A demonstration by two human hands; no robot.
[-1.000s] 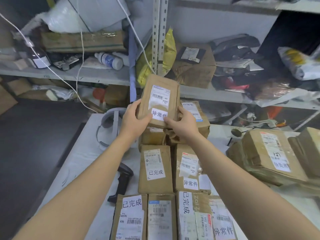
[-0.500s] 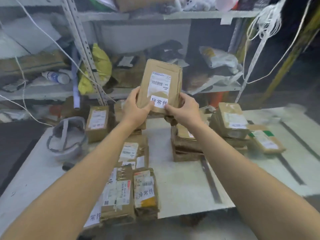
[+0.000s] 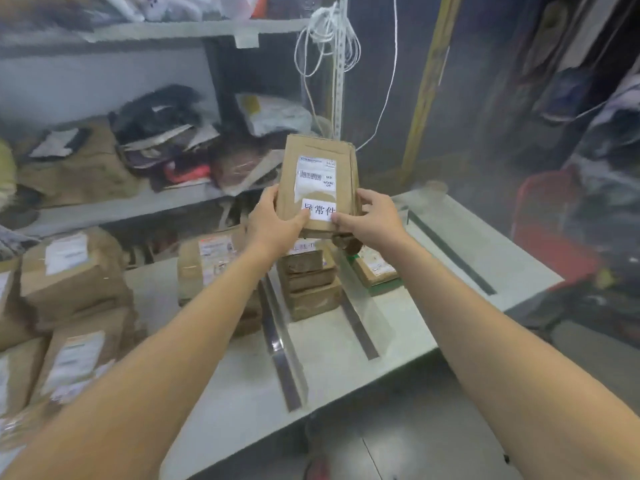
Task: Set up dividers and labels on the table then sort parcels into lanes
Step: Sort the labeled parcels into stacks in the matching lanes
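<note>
I hold a brown cardboard parcel upright in the air, with a barcode label and a white sticker on its face. My left hand grips its lower left edge and my right hand grips its lower right edge. Directly below it a stack of brown parcels stands in a lane on the white table. Two dark divider strips bound that lane, and a third strip runs further right. One flat parcel lies in the lane to the right.
Several brown parcels are piled on the table's left part, one stack beside the left divider. Cluttered metal shelves stand behind the table. A white cord hangs from the rack post. A red stool sits off the table's right end.
My view has swung right along the table, and both hands have carried the parcel that way, from over the left piles to above the stack between the dividers.
</note>
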